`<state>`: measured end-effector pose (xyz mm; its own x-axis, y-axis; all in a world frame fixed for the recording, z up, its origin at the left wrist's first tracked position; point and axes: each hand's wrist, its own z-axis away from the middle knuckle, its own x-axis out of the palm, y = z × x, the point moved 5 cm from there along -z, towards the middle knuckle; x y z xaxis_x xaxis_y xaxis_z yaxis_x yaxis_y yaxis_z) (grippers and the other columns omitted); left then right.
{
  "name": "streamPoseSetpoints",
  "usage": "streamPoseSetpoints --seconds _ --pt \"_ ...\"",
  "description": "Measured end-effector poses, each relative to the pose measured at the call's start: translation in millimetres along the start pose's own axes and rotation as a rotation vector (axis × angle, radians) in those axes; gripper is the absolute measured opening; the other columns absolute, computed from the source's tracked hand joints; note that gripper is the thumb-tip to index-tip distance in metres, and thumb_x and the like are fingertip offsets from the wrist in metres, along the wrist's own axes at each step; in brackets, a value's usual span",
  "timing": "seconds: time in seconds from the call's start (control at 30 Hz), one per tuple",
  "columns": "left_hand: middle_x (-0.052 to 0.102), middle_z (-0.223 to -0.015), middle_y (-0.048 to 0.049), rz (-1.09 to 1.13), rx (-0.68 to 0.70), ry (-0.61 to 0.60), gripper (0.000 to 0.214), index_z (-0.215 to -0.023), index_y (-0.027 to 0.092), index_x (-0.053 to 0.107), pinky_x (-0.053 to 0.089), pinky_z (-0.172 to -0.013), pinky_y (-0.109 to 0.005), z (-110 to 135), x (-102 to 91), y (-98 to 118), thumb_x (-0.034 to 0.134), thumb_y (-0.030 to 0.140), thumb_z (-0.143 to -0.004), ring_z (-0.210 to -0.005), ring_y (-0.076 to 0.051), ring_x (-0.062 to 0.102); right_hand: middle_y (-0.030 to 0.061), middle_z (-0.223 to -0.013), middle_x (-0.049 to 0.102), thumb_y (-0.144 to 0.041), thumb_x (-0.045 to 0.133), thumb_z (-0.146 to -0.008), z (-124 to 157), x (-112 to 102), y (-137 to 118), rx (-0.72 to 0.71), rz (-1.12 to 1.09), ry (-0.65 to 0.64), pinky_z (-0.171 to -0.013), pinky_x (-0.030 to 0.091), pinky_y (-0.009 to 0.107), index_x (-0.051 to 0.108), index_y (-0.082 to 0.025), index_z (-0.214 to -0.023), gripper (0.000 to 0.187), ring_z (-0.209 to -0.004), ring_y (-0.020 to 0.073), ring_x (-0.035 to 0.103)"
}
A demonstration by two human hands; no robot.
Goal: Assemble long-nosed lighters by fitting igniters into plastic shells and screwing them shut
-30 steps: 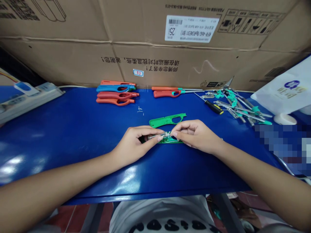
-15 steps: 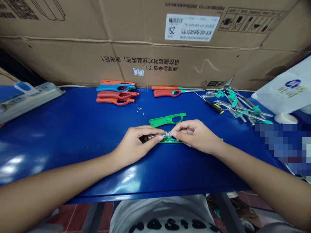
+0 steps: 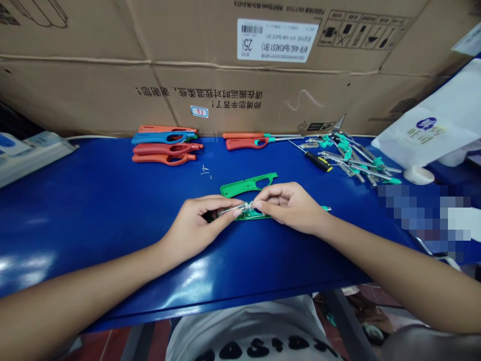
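Observation:
My left hand [image 3: 195, 220] pinches a clear lighter gas tank [image 3: 229, 209] between thumb and fingers. The tank lies over a green lighter casing half [image 3: 259, 216], part of which my fingers cover. At the tank's right end, the fingertips of my right hand [image 3: 295, 208] are pressed together by its small whitish fitting; exactly what they pinch is too small to make out. A thin pale wire runs in the casing below. Just beyond the hands lies the other green casing half [image 3: 238, 187], its inside facing up.
Orange, red and blue lighter casings [image 3: 165, 148] lie at the back left, red-orange ones [image 3: 244, 144] further right. A screwdriver [image 3: 318, 161] lies beside a heap of metal lighter rods [image 3: 361, 160]. Small pins [image 3: 205, 170] sit mid-table. A cardboard box [image 3: 210, 45] stands behind.
The camera view has turned, so everything sits slightly further left. Both hands stay at the tank's end, and the tank shows a little more between the left fingers.

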<state>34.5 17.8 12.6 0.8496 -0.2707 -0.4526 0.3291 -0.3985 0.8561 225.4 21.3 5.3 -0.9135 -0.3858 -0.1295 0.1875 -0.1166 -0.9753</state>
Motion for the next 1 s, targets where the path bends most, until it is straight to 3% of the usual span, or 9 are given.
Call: streamPoseSetpoints --seconds 0.43,0.7,1.0 --pt "0.081 -0.094 -0.0039 -0.045 0.066 -0.021 0.017 -0.102 0.018 0.081 0.052 -0.061 -0.021 -1 -1.1 5 0.073 0.027 -0.091 -0.072 -0.013 0.070 -0.0057 -0.055 0.055 -0.043 0.076 -0.082 1 0 2 0.020 0.041 -0.031 -0.039 0.036 0.021 0.069 -0.015 -0.087 0.030 -0.043 0.0063 0.046" --pt "0.078 -0.100 -0.0052 -0.293 0.365 -0.166 0.023 -0.117 0.016 0.076 0.054 -0.084 -0.029 1 -8.3 11 0.067 0.020 -0.096 -0.090 -0.016 0.067 -0.0046 -0.060 0.057 -0.037 0.067 -0.087 0 -11 -3 0.048 0.162 -0.034 -0.036 0.037 0.018 0.072 -0.014 -0.099 0.026 -0.041 0.0054 0.046" --pt "0.071 -0.099 -0.0061 -0.388 0.355 -0.180 0.022 -0.117 0.018 0.075 0.053 -0.085 -0.033 -2 -6.1 8 0.065 0.024 -0.098 -0.092 -0.018 0.062 -0.0034 -0.066 0.060 -0.033 0.065 -0.088 -3 -14 0 0.035 0.161 -0.025 -0.035 0.034 0.019 0.071 -0.015 -0.096 0.021 -0.040 0.0043 0.044"
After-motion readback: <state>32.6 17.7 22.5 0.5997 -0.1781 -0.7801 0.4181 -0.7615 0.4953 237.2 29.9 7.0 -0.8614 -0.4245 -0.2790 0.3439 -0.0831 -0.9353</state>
